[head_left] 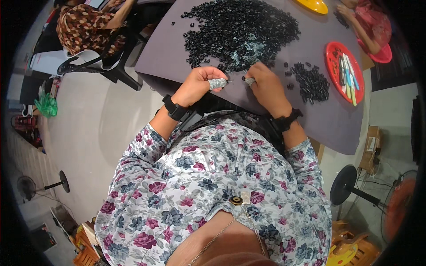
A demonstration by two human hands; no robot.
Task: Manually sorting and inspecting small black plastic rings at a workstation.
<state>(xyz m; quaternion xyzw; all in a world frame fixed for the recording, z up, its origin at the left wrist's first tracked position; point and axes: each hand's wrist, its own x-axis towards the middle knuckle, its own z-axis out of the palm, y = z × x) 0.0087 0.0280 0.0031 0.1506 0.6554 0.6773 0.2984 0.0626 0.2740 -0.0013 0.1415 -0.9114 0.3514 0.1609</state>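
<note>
Over the near edge of the table, my left hand point(197, 85) is closed in a pinch, its thumb wrapped in pale patterned tape. From its fingertips pokes a small, thin, partly clear piece point(229, 81), too small to name. A short gap away, my right hand point(267, 88) pinches a small black cylindrical piece point(243, 78); its thumb is taped too. Just beyond both hands spreads a big pile of small black cylindrical pieces point(235, 24). Thin pale bluish-clear bits point(253, 46) lie on its near side. Right of my right hand sits a smaller heap of black pieces point(308, 82).
A red oval tray point(360, 91) with several knife-like tools point(348, 73) and black bits stands on the grey-covered table point(328, 126). A yellow dish point(314, 5) is at the far edge. One person point(88, 29) sits at far left, another point(372, 26) at far right. Fans point(344, 184) stand behind.
</note>
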